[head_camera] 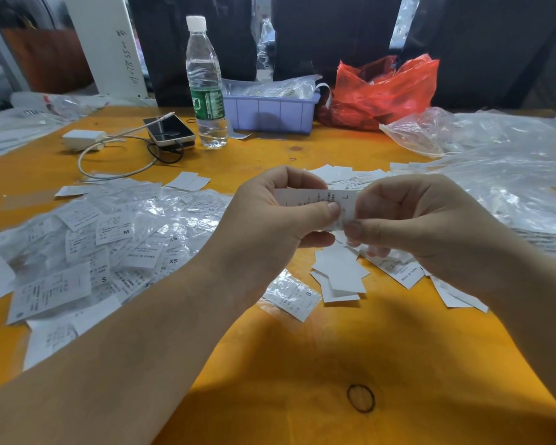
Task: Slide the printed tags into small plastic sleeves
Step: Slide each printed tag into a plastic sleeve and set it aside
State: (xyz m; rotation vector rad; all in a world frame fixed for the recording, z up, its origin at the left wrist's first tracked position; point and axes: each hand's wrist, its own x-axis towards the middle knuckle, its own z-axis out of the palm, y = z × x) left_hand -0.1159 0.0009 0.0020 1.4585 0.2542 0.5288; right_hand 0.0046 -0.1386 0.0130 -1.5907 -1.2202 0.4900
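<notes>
**Two hands hold one tag**

Two hands meet in the middle, above the orange counter [302, 348]. The left hand [270, 213] pinches a white tag [321, 200] with its thumb on top and its fingers curled behind. The right hand [408, 220] pinches the other end of the same tag, the end with a big letter L on it. The tag lies flat between them. I cannot tell if a plastic sleeve is around it.

Just under the hands, at 6 o'clock, lie some loose white tags [341, 274]. One tag in a clear sleeve [291, 295] lies beside them.

At 9 o'clock sits a big heap of sleeved tags [109, 245], with letters like M, S and XS on them.

At 3 o'clock is a pile of clear plastic bags [495, 175].

At 11 o'clock are a phone [169, 130], a white charger [84, 138] and its cable [109, 168].

At 12 o'clock stands a water bottle [204, 85], upright, with a white cap. Just beside it is a purple tray [270, 114] with plastic packs in it. A red bag [382, 88] lies at 1 o'clock.

Near the bottom edge, at 6 o'clock, a black rubber band [360, 398] rests on the counter.
</notes>
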